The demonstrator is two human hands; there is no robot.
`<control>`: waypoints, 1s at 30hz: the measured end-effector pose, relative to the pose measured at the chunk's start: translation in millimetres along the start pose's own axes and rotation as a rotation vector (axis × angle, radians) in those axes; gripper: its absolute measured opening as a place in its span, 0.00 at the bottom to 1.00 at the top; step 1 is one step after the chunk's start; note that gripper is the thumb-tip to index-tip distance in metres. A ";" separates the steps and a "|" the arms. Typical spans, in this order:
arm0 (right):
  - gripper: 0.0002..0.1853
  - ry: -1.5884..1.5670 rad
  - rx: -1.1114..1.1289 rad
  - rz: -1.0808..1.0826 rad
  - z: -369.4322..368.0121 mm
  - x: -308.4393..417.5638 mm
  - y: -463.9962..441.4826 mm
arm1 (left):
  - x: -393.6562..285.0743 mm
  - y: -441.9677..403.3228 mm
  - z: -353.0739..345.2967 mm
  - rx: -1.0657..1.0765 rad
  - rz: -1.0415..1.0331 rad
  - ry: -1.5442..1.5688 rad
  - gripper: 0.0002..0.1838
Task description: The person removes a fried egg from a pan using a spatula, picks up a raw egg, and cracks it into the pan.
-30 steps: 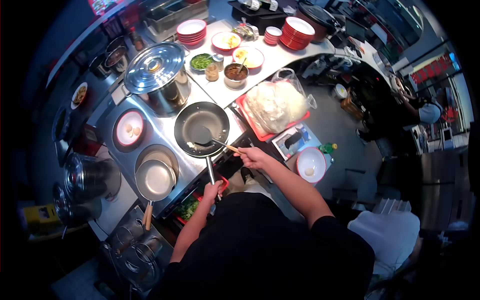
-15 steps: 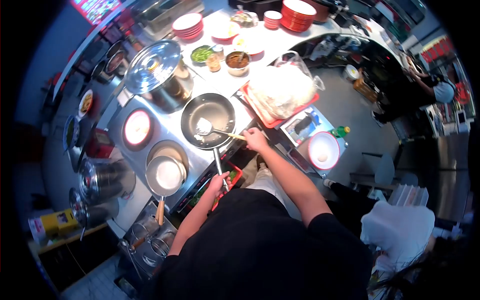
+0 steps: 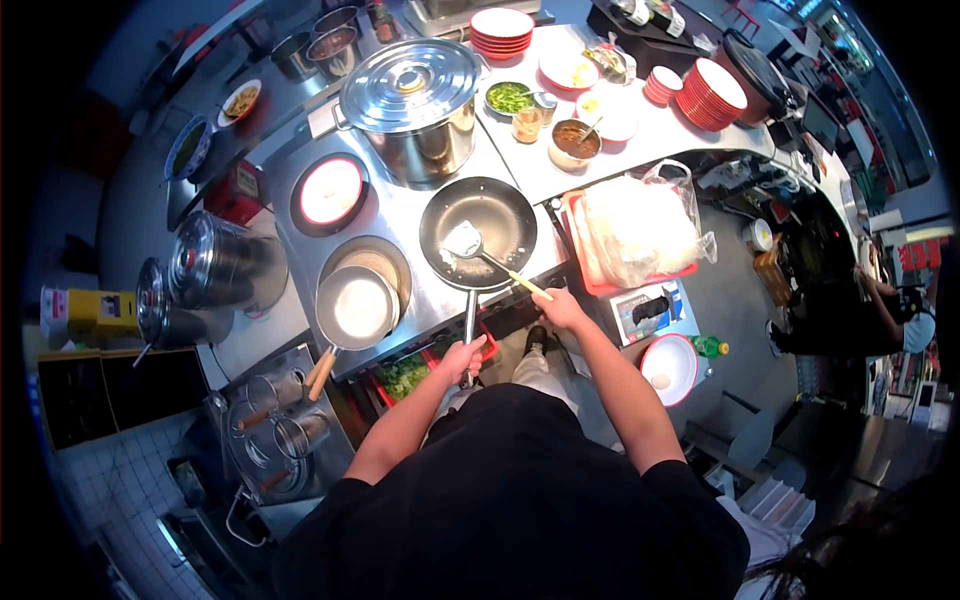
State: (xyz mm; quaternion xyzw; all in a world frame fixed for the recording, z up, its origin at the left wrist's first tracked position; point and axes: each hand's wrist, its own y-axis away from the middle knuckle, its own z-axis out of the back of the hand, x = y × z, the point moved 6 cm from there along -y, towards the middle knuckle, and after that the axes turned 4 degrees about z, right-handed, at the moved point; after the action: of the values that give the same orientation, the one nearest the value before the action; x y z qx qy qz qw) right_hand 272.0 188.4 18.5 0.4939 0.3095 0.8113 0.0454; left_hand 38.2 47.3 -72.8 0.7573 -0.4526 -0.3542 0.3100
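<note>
A dark frying pan (image 3: pixel 502 212) sits on the steel stove. My left hand (image 3: pixel 462 362) is wrapped round the end of its long metal handle, near my body. My right hand (image 3: pixel 562 308) grips the pale handle of a spatula (image 3: pixel 526 284) that reaches into the pan. White food (image 3: pixel 463 240) is at the spatula's head, on the left side of the pan; what food it is I cannot make out. Small pale bits lie around it on the pan's surface.
A large lidded pot (image 3: pixel 425 125) stands behind the pan, and a wooden-handled pan (image 3: pixel 357 305) sits to its left. A red tray (image 3: pixel 603 284) carries plastic-wrapped pale food on the right. Sauce (image 3: pixel 574 142), chopped greens (image 3: pixel 509 97) and stacked plates (image 3: pixel 712 95) line the back counter.
The view has swung, so the stove and counter appear further right. Both hands keep their holds on the pan handle and the spatula, whose head remains in the pan.
</note>
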 end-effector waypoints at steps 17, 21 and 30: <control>0.24 0.548 -0.014 0.127 83.0 71.4 81.0 | 1.1 89.7 -5.6 -0.620 -0.310 -0.565 0.19; 0.23 0.735 0.081 0.174 70.0 95.2 80.7 | 5.7 76.9 1.9 -0.639 -0.312 -0.599 0.20; 0.24 0.533 0.200 0.143 12.2 95.0 49.2 | 4.0 88.7 -8.6 -0.657 -0.314 -0.597 0.20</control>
State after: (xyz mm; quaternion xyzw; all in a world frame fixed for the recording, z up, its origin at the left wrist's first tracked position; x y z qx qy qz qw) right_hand 245.3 190.5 122.9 0.2858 0.3535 0.8790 -0.1437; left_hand 5.3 9.7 1.1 0.5433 -0.2659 -0.7237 0.3323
